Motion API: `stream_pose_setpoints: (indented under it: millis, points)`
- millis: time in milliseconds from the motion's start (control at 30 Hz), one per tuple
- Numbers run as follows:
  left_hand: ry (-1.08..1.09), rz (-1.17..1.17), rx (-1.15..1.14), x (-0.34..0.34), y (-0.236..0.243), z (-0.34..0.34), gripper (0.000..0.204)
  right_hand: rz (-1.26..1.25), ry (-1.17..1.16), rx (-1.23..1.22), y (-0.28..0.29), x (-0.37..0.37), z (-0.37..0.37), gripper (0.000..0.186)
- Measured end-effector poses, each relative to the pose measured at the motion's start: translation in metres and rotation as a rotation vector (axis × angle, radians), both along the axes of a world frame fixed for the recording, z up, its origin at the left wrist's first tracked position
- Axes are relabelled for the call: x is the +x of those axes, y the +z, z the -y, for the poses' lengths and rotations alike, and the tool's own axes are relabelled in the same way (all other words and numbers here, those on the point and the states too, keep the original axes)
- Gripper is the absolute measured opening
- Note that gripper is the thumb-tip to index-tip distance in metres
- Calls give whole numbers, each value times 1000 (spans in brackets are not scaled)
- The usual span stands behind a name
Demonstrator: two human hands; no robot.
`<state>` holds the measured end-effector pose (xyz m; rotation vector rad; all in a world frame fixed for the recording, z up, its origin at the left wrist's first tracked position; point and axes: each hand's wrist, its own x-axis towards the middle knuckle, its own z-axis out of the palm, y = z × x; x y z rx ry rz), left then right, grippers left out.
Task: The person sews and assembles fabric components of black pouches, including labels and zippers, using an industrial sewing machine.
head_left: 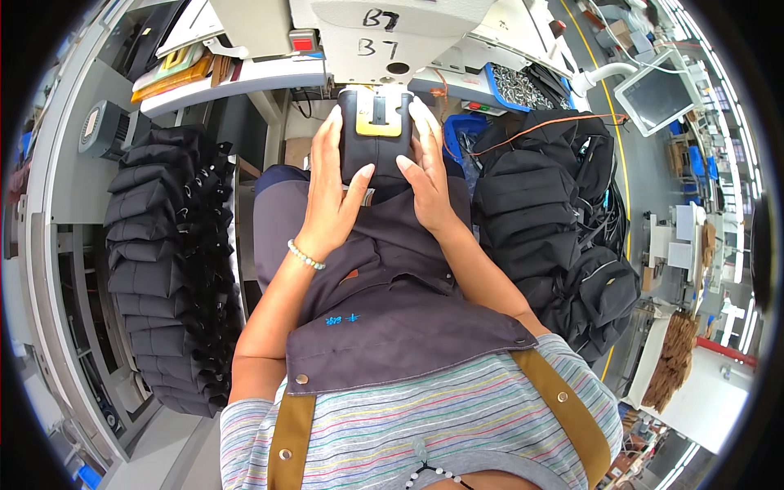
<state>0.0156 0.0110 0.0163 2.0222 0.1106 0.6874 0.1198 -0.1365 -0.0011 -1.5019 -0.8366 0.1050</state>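
A black fabric piece (pixel 371 151) lies under the head of a white sewing machine (pixel 384 37), clamped by a yellow frame (pixel 377 122). My left hand (pixel 331 184) lies flat along its left side, fingers straight and thumb on the fabric. Along the right side, my right hand (pixel 426 167) presses with fingers extended, thumb pointing inward. Both hands hold the piece in place. A bead bracelet (pixel 305 257) is on my left wrist. A dark grey apron (pixel 384 302) covers my lap below the hands.
A stack of folded black fabric pieces (pixel 167 261) stands at my left. A heap of black bags (pixel 555 212) lies at my right. Behind it are a blue bin with small parts (pixel 514 86) and a tilted screen (pixel 657 94). Brown pieces (pixel 674 359) sit at the far right.
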Motion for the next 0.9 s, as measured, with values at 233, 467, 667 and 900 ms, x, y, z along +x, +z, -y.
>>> stream_pose_setpoints:
  millis: [233, 467, 667, 900]
  points:
    - [104, 14, 335, -4, 31, -3, 51, 2, -204, 113, 22, 37, 7, 39]
    - [157, -103, 699, 21, 52, 8, 44, 725, -394, -234, 73, 84, -19, 26]
    - [144, -172, 754, 34, 53, 8, 49, 867, -354, -353, 77, 101, -41, 31]
    - [91, -188, 591, 39, 48, 5, 52, 697, -347, -252, 66, 110, -44, 25]
